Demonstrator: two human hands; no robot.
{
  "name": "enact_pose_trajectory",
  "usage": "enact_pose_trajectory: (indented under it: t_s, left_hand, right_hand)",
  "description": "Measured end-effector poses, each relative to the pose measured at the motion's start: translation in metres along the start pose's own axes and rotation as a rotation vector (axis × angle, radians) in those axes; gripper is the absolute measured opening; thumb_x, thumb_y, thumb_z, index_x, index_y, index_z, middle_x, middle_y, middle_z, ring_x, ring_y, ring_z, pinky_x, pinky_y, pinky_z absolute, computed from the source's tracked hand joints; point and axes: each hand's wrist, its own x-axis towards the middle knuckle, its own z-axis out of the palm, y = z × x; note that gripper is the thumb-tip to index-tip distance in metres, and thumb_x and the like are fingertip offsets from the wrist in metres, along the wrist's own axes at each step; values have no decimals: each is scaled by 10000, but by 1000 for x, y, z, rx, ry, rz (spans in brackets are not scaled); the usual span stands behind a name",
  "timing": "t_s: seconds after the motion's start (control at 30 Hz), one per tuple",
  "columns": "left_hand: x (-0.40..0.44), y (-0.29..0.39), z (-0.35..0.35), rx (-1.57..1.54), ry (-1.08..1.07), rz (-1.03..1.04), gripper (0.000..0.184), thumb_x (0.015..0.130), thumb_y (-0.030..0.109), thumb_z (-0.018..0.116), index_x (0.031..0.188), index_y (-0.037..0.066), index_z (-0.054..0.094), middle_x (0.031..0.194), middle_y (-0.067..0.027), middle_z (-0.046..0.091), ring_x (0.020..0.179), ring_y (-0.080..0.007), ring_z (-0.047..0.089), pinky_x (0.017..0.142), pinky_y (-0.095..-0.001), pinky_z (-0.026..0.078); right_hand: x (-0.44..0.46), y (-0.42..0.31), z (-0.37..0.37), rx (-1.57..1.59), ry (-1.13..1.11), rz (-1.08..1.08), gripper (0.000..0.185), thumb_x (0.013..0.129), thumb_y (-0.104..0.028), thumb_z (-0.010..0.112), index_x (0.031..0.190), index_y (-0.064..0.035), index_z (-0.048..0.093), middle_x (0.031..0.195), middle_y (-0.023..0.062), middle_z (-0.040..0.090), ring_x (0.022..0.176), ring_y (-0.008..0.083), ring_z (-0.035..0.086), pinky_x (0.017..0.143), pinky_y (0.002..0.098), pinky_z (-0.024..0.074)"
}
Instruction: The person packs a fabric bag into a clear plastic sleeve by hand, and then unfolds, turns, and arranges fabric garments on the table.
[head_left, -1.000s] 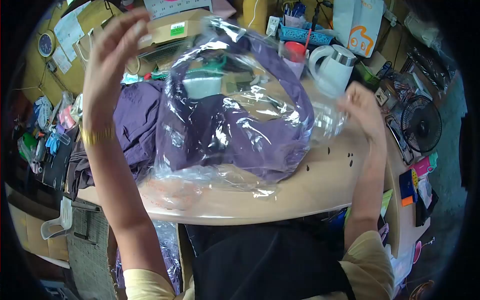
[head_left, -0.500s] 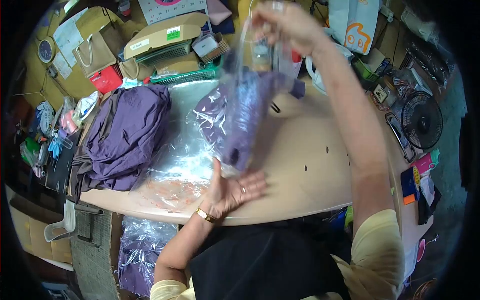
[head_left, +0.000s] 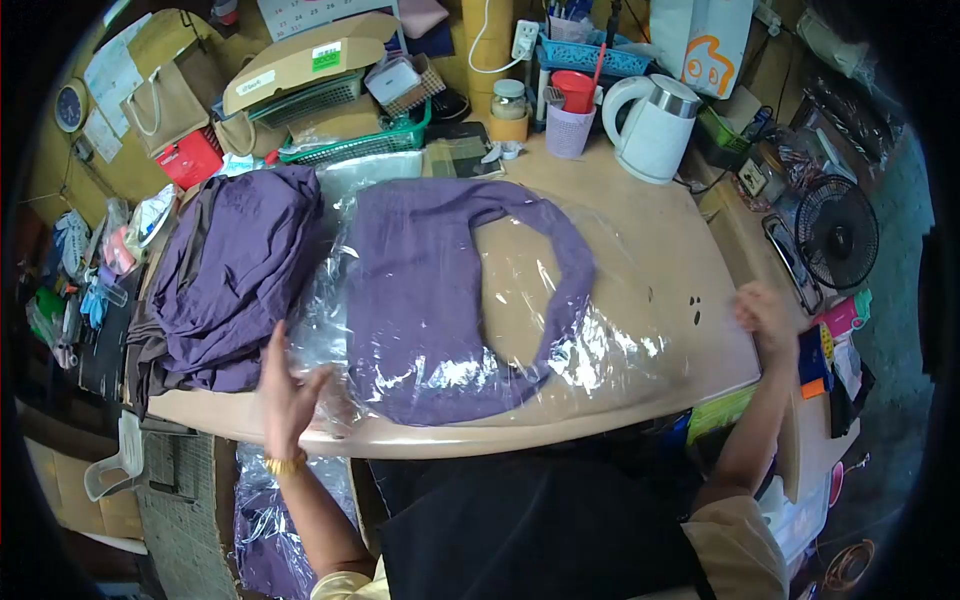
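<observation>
A purple cloth shoulder bag lies flat on the table inside a clear plastic bag, its strap curving round to the right. My left hand is open at the table's front left, thumb and fingers apart, beside the plastic. To its upper left sits a pile of purple cloth with darker cloth under it. My right hand is over the table's right side, beyond the bagged shoulder bag. Its fingers are curled in, slightly blurred, and nothing shows in them.
Along the back of the table stand a white kettle, a lilac cup, a jar and a green basket. A black fan is at the right. More plastic-wrapped purple cloth sits below the front edge.
The bagged shoulder bag has gone from hanging under my raised right hand to lying flat on the table. My right hand has come down to the right; my left hand has moved left.
</observation>
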Motion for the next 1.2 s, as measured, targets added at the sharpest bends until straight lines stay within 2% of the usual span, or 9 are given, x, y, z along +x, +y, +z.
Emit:
enact_pose_trajectory:
  t_s: [0.13,0.33,0.47,0.53,0.57,0.67,0.9,1.1,1.2]
  left_hand:
    - [21,90,-20,5,4,119,659,771,184,768,1350,52,481,1405,-224,442,1279,-399,447,1055,-446,379]
    - [4,117,71,199,-439,190,761,868,536,598,1441,85,383,1518,-220,292,1425,-421,215,1117,-636,148]
    - [-8,101,99,243,-409,196,767,882,562,554,1457,89,366,1531,-214,277,1427,-415,212,1116,-642,133]
    - [-11,103,99,261,-389,185,770,877,553,566,1458,89,365,1529,-212,283,1426,-415,217,1119,-639,129]
    - [-12,102,100,257,-394,189,770,877,553,566,1458,89,365,1529,-212,283,1426,-415,217,1119,-639,129]
    - [-11,101,99,250,-383,186,770,872,547,574,1454,84,372,1528,-211,286,1426,-412,219,1120,-636,128]
    - [-12,103,97,243,-388,172,759,874,546,571,1441,75,391,1522,-213,296,1427,-407,220,1116,-637,145]
    - [-14,101,97,241,-374,163,728,878,532,577,1438,103,398,1534,-190,287,1433,-387,222,1123,-628,139]
    - [-13,100,98,236,-365,172,725,880,534,574,1438,105,399,1533,-190,288,1433,-387,224,1124,-623,139]
  right_hand:
    - [38,16,78,-259,-389,28,192,891,-249,640,839,-64,640,735,2,641,629,103,611,556,251,483]
    - [76,-12,196,-875,246,-566,404,856,-412,659,963,-24,622,862,126,670,767,292,658,735,396,511]
    - [116,7,208,-1155,396,-478,485,865,-454,623,1081,-22,574,1017,181,653,837,374,643,799,447,501]
    - [116,-15,217,-860,-480,-162,656,881,-512,595,1257,19,516,1200,200,596,899,334,648,768,461,529]
    - [114,-9,216,-860,-478,-155,656,881,-512,595,1257,19,516,1200,200,596,899,334,648,768,461,529]
    - [99,0,210,566,-35,58,493,953,-457,548,1172,-20,481,1079,142,632,828,220,663,653,358,552]
    - [37,-7,222,216,-613,218,605,936,-332,631,1359,16,375,978,105,660,787,176,655,610,303,539]
    - [15,-59,250,664,-661,21,427,903,-246,690,1252,-57,532,962,43,662,828,116,633,680,271,505]
    - [6,-66,284,966,-683,365,423,917,-274,669,1283,-124,520,952,1,654,811,127,626,715,262,491]
